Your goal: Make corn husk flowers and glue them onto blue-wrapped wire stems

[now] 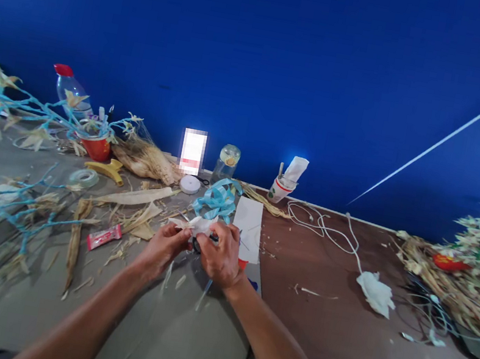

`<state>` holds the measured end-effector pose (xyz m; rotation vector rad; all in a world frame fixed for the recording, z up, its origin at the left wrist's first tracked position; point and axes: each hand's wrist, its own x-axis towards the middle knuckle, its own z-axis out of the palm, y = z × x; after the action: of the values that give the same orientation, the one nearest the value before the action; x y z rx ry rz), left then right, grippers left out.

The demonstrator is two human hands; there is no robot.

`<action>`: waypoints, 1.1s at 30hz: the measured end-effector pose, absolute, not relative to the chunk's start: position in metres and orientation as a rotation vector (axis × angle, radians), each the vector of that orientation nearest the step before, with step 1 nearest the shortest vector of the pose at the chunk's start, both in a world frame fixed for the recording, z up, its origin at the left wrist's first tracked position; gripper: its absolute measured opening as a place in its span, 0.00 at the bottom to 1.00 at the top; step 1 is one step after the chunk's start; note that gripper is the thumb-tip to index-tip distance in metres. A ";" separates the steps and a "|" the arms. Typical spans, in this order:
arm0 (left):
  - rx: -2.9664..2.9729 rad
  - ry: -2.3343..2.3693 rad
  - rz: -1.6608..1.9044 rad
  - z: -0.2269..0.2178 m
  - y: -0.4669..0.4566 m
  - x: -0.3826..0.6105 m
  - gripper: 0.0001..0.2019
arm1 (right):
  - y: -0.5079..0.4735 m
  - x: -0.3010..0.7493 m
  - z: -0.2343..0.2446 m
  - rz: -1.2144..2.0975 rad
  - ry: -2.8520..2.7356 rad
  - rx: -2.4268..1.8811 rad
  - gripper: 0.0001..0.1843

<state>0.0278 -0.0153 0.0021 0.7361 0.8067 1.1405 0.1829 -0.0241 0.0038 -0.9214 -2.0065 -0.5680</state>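
Observation:
My left hand (165, 249) is closed, its thumb and fingers pinching a pale, papery strip of husk (200, 224). Close beside it, my right hand (221, 257) is curled round black-handled scissors (197, 245); the fingers hide most of them. The husk lies between both hands, above the grey table. Just beyond them is a heap of light-blue ribbon (219, 199). A white card (249, 224) lies past my right hand. To the left are scraps of dried husk (144, 221) and a red-and-pink wrapper (104, 237).
Blue-wrapped branches with pale flowers stand in a red pot (95, 148) at left. A glass jar (226, 164), white ribbon roll (190, 184) and cup (280, 190) line the back. White cables (328, 229) and a crumpled tissue (375, 294) lie on the brown tabletop.

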 end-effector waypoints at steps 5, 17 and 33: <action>0.861 0.887 1.136 0.001 -0.016 0.028 0.14 | -0.022 0.186 -0.005 -0.453 -2.073 -0.898 0.10; 1.127 1.101 1.353 0.007 -0.011 0.029 0.11 | -0.026 0.181 0.007 0.636 -1.409 -1.075 0.18; 1.383 1.393 1.451 0.002 -0.019 0.024 0.07 | -0.034 0.166 0.018 1.096 -1.282 -1.075 0.11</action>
<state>0.0238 -0.0187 0.0019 1.3828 1.3933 1.4514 0.1661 -0.0345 0.0181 -1.0754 -1.2824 1.0957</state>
